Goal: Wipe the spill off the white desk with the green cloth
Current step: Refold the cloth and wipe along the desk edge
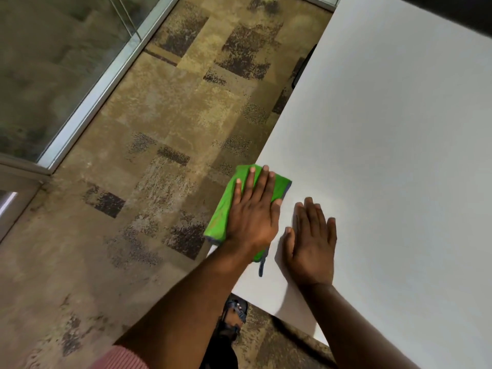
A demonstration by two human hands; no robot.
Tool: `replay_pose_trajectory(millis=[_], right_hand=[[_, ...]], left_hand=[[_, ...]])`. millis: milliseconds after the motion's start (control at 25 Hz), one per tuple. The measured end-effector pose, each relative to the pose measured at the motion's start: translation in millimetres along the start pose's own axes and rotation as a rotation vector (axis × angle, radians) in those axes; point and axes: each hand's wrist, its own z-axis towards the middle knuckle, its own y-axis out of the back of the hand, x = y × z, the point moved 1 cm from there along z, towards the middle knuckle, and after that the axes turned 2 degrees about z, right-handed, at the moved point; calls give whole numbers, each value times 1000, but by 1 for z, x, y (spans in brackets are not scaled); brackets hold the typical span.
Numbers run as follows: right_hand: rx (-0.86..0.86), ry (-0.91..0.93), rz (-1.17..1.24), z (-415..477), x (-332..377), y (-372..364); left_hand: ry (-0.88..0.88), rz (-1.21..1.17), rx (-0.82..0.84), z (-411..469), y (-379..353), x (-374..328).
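far left: glass partition [53,75] in a metal frame, standing on patterned brown carpet [165,145]. a pink ribbed sleeve [119,359] shows at the bottom edge, left of centre.

green cloth [226,209]: folded, lying on the left edge of the white desk [399,155], near its near-left corner. part of the cloth overhangs that edge above the carpet. a grey-blue trim strip hangs loose from the cloth's near end, lying on the desk surface.

left hand [253,214]: flat, palm down on top of the cloth, fingers straight and slightly spread, not curled round it; pressing, no pinch or grasp visible. fingertips reach the cloth's far edge.

right hand [311,246]: just beside the left, apart from the cloth, palm flat on bare desk, fingers extended and close together, holding nothing.

spill: cannot make one out on the desk surface.

below the desk's near edge: a foot in a dark sandal [234,315] on the carpet.
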Motion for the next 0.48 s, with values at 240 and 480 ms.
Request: replay_pose_trajectory(millis=[240,480], right_hand=[[-16,-9,43,2,-1,0],[-62,2,67,-2,0,-4]], left_hand=[[31,-212,-130,9,-1,15],[246,-160,-169,-59,-10,30]])
